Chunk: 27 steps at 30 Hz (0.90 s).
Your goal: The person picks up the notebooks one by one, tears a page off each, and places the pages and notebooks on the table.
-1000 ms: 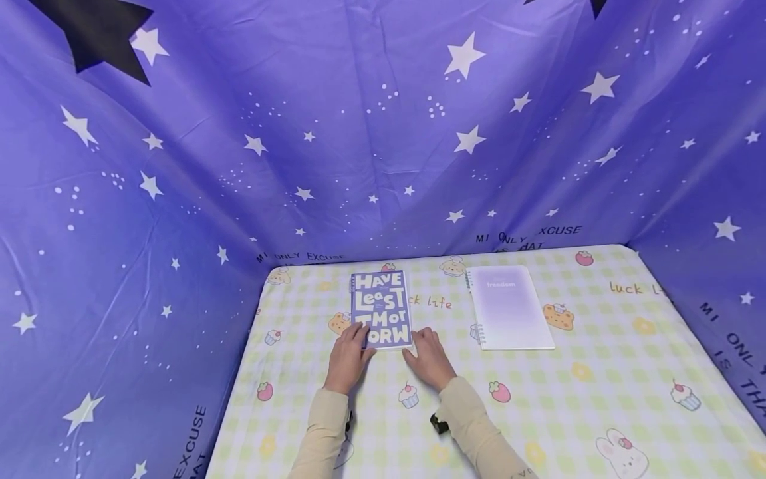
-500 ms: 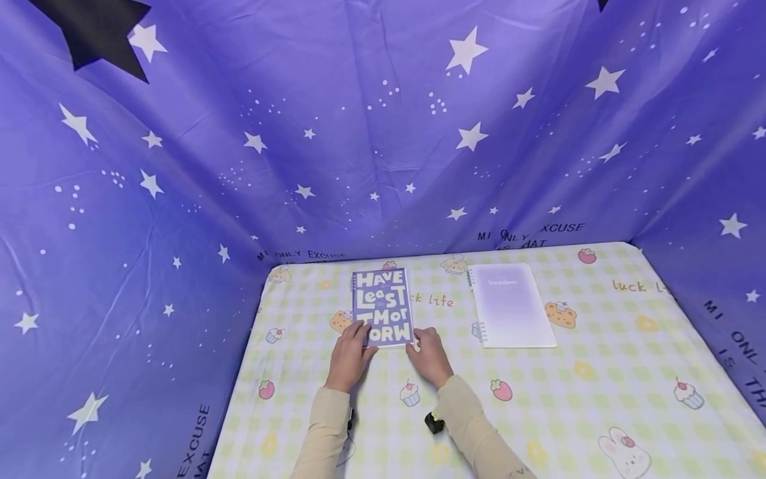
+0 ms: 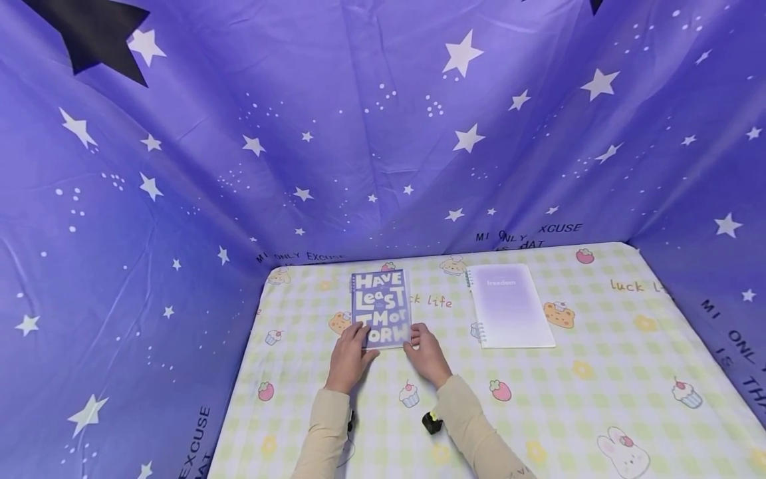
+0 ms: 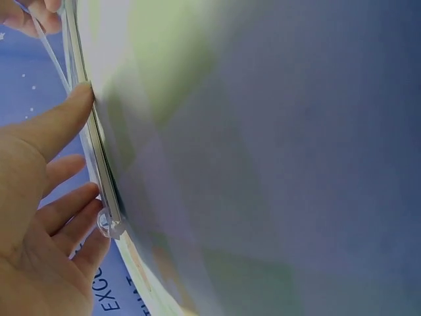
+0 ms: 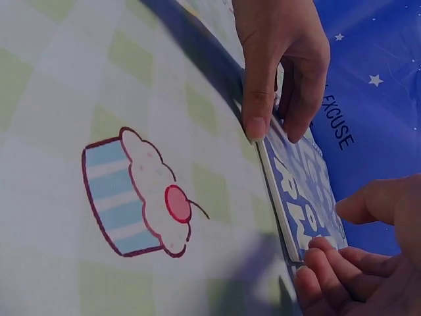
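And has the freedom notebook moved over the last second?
No, the freedom notebook lies in the same place, right beside the printed bear on the tablecloth.

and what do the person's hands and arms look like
The left hand and right hand wear no gloves. The left sleeve and right sleeve are beige; small dark marks show low on the right one. A black block with a yellow-green bit shows by the right cuff.

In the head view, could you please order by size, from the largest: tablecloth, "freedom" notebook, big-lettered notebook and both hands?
1. Tablecloth
2. "Freedom" notebook
3. Big-lettered notebook
4. Left hand, right hand: too alike to rank
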Motion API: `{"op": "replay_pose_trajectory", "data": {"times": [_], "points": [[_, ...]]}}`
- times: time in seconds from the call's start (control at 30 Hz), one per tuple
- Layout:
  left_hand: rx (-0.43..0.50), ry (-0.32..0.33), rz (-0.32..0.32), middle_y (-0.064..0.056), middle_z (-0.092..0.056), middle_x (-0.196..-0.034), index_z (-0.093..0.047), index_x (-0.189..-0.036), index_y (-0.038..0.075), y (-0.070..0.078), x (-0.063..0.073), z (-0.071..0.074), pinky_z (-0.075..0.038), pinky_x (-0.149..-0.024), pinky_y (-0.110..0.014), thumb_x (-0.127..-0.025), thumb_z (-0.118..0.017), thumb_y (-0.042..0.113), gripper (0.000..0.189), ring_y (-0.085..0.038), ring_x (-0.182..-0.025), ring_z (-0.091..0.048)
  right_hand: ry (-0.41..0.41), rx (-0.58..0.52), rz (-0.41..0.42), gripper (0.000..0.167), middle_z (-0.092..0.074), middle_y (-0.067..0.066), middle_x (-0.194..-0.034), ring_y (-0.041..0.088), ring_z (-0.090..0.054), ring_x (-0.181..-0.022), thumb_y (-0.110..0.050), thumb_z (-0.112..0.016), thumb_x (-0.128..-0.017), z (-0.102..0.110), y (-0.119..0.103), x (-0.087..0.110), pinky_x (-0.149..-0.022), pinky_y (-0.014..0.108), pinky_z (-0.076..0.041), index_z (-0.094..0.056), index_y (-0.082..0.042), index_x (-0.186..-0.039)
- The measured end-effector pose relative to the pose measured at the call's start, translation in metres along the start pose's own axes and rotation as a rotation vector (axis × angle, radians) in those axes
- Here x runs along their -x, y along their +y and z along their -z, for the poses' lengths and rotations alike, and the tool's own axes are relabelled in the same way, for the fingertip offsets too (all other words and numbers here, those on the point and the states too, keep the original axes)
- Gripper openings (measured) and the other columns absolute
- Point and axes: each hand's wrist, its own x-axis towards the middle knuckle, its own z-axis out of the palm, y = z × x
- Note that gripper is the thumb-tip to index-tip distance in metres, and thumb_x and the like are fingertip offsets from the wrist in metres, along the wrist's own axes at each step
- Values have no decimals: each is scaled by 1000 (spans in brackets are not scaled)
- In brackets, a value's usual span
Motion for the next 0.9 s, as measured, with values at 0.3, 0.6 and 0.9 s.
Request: {"op": "replay_pose_trajectory", "data": {"times": [0.3, 0.6, 0.9], "points": [[5, 13, -5, -17, -58, -136, -63, -130, 4, 0, 0, 0, -46, -105, -46, -83, -79, 31, 57, -33, -128, -53, 31, 41, 19, 40, -62, 21, -117, 34, -59, -110, -8, -63, -92, -2, -1, 2, -101, 49, -48, -52, 7, -128], [-132, 47, -85, -18, -62, -129, -66, -124, 3, 1, -1, -1, -49, -103, -45, -87, -75, 32, 48, -33, -124, -57, 62, 114, 29, 47, -61, 26, -125, 40, -53, -120, -9, -66, -90, -4, -3, 8, -106, 51, -45, -52, 7, -132], [-135, 60, -90, -18, -63, -127, -67, -121, 3, 0, -2, -1, -50, -102, -44, -86, -76, 32, 46, -32, -121, -59, 57, 122, 42, 51, -59, 26, -131, 41, -52, -123, -9, -65, -90, -5, -1, 11, -108, 52, -43, -49, 6, -136]]}}
